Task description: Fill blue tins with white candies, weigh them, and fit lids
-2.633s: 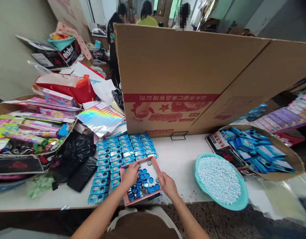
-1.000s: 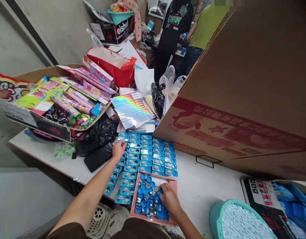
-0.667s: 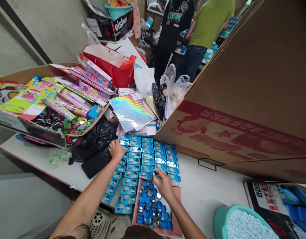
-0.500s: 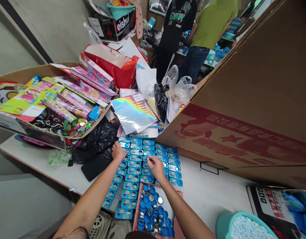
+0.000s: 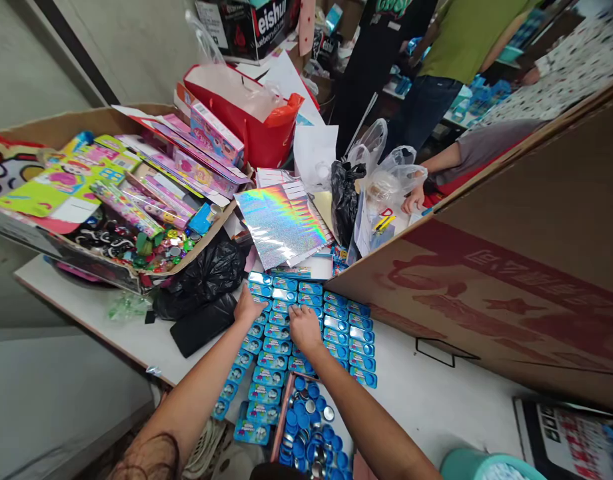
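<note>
Rows of blue printed tins [image 5: 273,361] lie on the white table, some with a round blue recess and some with a silvery clear strip. My left hand [image 5: 248,308] rests at the left edge of the far rows, thumb stretched out over a tin; its other fingers are partly hidden. Bent down onto the middle rows, my right hand [image 5: 304,329] has its fingers closed together, and whatever is under the fingertips is hidden. Close to my body, a pink-edged box [image 5: 281,421] holds many small round blue and silver caps [image 5: 306,427].
A large cardboard box [image 5: 486,287] walls off the right side. On the left are an open carton of toys [image 5: 186,270], a black bag [image 5: 206,277] and a black pouch [image 5: 201,327]. Holographic sheets [image 5: 281,223] lie beyond the tins. A turquoise tub [image 5: 461,463] stands lower right. Other people work beyond.
My right hand has lowered from a raised pinch onto the tins, a little to the left among the rows. The view has shifted, and another person's arm now shows behind the cardboard box.
</note>
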